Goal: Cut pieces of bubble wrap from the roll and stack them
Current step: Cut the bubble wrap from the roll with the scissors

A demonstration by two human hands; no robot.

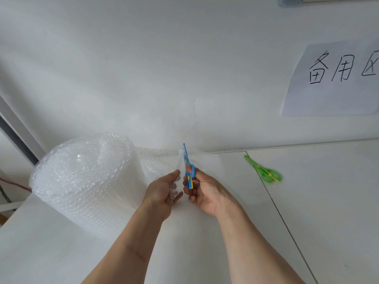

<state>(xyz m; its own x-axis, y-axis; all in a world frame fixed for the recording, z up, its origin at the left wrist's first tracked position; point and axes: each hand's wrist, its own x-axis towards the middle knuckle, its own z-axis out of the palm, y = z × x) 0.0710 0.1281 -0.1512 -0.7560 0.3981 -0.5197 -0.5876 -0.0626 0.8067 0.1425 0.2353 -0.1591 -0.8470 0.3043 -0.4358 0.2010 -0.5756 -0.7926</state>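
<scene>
Bubble wrap roll [82, 177] stands on tabletop [317, 212]; left hand [164, 189] pinches its loose sheet [162, 160], right hand [203, 191] grips blue scissors [188, 169] w/ blades up; green scissors [263, 170] lie apart

Paper sign [332, 78] cut off by rt edge, last character partial. Left hand [164, 191] fingers [174, 184] partly veiled by bubble wrap sheet [162, 160]; sheet's edges hard to trace vs white bench [307, 201].
</scene>
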